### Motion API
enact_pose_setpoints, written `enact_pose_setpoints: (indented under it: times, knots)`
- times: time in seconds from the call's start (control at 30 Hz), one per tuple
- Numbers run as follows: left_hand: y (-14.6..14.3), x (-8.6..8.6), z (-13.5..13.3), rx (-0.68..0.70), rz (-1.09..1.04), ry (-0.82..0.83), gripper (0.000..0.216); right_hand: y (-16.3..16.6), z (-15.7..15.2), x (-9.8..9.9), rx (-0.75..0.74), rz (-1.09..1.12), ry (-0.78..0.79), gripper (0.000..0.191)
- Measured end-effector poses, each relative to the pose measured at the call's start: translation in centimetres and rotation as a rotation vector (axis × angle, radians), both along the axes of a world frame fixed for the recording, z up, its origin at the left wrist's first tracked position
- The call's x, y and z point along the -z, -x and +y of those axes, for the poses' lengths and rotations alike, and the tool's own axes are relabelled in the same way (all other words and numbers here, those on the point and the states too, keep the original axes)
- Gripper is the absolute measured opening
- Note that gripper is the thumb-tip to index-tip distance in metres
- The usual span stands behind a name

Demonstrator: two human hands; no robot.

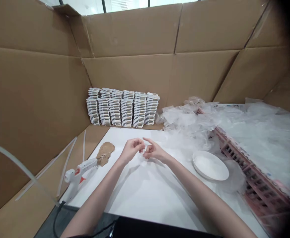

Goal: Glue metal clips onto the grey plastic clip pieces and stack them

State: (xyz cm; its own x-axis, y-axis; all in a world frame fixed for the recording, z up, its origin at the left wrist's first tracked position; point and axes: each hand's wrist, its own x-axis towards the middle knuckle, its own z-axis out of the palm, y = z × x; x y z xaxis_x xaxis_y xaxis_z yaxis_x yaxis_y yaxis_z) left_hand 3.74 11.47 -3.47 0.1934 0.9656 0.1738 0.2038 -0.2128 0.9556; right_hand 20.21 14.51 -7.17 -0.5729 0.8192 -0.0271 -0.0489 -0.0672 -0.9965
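Observation:
My left hand [132, 148] and my right hand [153, 150] meet over the middle of the white sheet [140, 191]. Fingers of both hands are curled into a pinch and their tips touch around a tiny pale thing I cannot make out. A white glue gun [76, 175] lies to the left of my left forearm, its nozzle near a brown cardboard scrap [105, 153]. A white shallow bowl [211, 165] sits to the right of my right forearm.
Several stacks of small white pieces [122, 107] stand against the cardboard back wall [145, 69]. Crumpled clear plastic [192, 124] and a reddish gridded tray [254, 178] fill the right side. Glue sticks [68, 158] lie at the left on cardboard.

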Motion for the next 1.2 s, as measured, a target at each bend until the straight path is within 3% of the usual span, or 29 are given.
enact_pose_setpoints:
  times: [0.1, 0.2, 0.33, 0.47, 0.53, 0.6, 0.73, 0.87, 0.93, 1.07, 1.2]
  knots:
    - [0.3, -0.2, 1.3, -0.076, -0.147, -0.039, 0.016, 1.7, 0.7, -0.7, -0.345, -0.132, -0.044, 0.039]
    - [1.1, 0.8, 3.1, -0.151, -0.139, -0.071, 0.015, 2.7, 1.5, -1.9, -0.429, -0.098, -0.127, 0.031]
    - [1.8, 2.6, 4.9, -0.151, -0.116, -0.054, 0.018, 3.2, 3.3, -3.2, -0.085, 0.096, -0.24, 0.036]
    - [1.5, 3.1, 5.5, 0.031, -0.11, 0.024, 0.026, 3.7, 6.9, -3.0, 0.375, 0.167, -0.39, 0.029]
    - [1.4, 2.6, 5.6, 0.127, -0.12, 0.05, 0.029, 4.0, 8.8, -2.2, 0.497, 0.144, -0.4, 0.028]
    - [1.5, 2.0, 5.9, 0.178, -0.139, 0.053, 0.032, 4.4, 10.1, -1.1, 0.512, 0.101, -0.368, 0.029]
    - [2.1, 1.4, 7.8, 0.066, -0.221, -0.037, 0.033, 5.3, 10.3, 0.9, 0.282, 0.027, -0.309, 0.035]
    - [2.6, 2.5, 10.2, -0.064, -0.236, -0.082, 0.028, 5.2, 8.9, 0.3, -0.329, -0.023, -0.174, 0.04]
    - [2.7, 3.2, 10.5, -0.063, -0.216, -0.053, 0.028, 4.7, 8.6, -0.9, -0.461, 0.033, -0.136, 0.042]
    - [2.4, 3.8, 9.6, 0.029, -0.203, 0.044, 0.033, 3.5, 9.0, -2.9, -0.152, 0.159, -0.172, 0.038]
    - [2.2, 3.0, 8.3, 0.068, -0.248, 0.109, 0.044, 2.8, 9.3, -2.5, 0.236, 0.195, -0.193, 0.031]
